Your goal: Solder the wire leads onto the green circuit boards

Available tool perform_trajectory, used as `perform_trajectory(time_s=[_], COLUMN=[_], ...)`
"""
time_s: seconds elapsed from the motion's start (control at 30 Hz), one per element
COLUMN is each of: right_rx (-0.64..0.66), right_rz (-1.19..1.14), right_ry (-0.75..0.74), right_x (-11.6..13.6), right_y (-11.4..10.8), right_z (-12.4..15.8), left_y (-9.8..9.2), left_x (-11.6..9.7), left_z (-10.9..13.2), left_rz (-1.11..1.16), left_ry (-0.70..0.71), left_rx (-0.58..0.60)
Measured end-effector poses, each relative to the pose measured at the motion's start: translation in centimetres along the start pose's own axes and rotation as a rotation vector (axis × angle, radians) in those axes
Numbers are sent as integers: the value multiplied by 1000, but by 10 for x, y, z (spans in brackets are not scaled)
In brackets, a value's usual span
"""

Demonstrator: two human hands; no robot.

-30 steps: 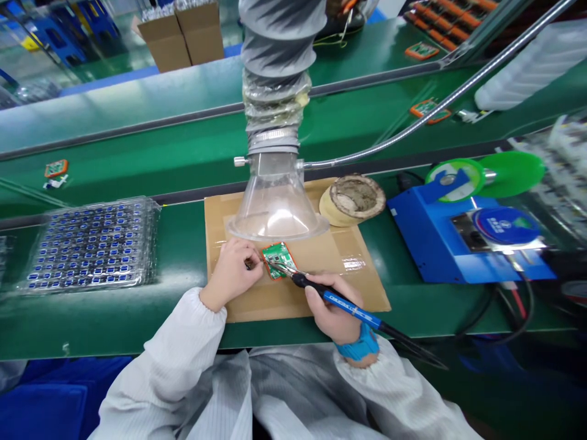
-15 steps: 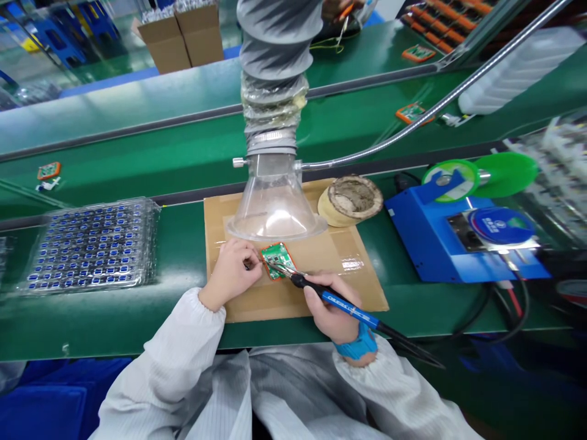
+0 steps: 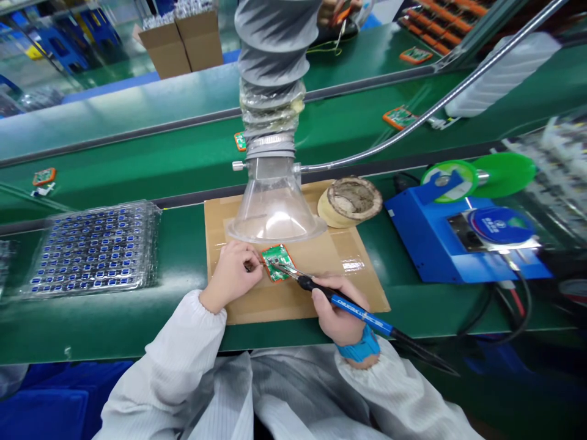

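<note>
A green circuit board (image 3: 277, 255) with an orange rim lies on a cardboard sheet (image 3: 257, 299). My right hand (image 3: 342, 308) is closed around the blue handle of a soldering iron (image 3: 348, 305), whose metal end reaches over the board's middle. At the board's left edge, my left hand (image 3: 236, 269) is pinched closed. Something small and dark shows between its fingers, too little of it to name. Right above both hands hangs a clear fume hood (image 3: 277, 205) on a grey hose.
A yellowish round pot (image 3: 351, 201) stands behind the sheet. To the right is a blue solder feeder (image 3: 458, 238) with a green reel; to the left, a clear tray (image 3: 96, 244) of blue parts. Orange-rimmed boards lie on the green belt (image 3: 183, 146). Another person's hand (image 3: 337, 11) shows beyond.
My right hand and the soldering iron have shifted slightly right. My left hand keeps its pinch at the board. Boards on the belt have moved left, and one now shows beside the hose.
</note>
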State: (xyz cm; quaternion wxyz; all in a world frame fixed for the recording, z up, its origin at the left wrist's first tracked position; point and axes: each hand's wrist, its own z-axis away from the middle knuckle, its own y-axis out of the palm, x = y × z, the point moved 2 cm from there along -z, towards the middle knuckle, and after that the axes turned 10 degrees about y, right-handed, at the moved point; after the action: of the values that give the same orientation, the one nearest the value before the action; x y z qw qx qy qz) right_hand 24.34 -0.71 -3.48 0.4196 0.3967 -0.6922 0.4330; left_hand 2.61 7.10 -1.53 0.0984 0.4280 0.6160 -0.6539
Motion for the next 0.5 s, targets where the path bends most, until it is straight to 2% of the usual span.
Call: perform_trajectory(time_s=[0.4, 0.5], right_rx=[-30, -121], right_rz=[1, 39], right_ry=[71, 154], right_x=[-1, 2], right_y=[-4, -7], right_z=[5, 8], left_y=[1, 5], left_x=[-3, -3], left_z=[0, 4], left_rz=[-29, -38], left_ry=[12, 46], left_rx=[-29, 37])
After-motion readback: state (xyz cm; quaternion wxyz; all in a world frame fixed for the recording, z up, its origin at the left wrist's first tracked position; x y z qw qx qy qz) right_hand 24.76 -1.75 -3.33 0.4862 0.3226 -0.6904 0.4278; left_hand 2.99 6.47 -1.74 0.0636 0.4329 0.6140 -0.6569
